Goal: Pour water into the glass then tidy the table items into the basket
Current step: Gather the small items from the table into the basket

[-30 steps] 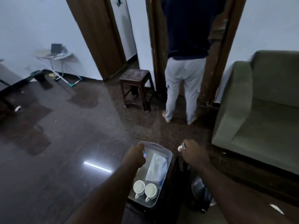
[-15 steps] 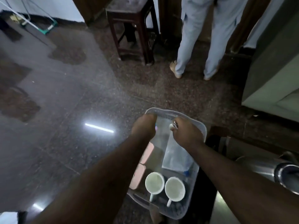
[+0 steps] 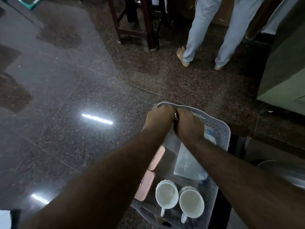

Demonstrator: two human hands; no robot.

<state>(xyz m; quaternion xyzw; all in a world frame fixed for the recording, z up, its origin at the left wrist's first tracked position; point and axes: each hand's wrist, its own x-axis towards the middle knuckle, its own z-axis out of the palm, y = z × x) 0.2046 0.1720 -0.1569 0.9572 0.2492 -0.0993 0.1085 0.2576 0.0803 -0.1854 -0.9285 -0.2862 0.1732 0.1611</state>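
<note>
head | step: tidying, items already in basket (image 3: 221, 129): two cups (image 3: 179, 198), pouch, pink cases | left hand (image 3: 158, 119) and right hand (image 3: 188, 126) curled together at far rim, contents hidden | next: probably release, withdraw

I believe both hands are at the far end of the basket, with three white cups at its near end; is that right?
Not quite: the head view shows two white cups, not three, at the near end of the basket. The left hand and right hand are indeed together at its far end.
</note>
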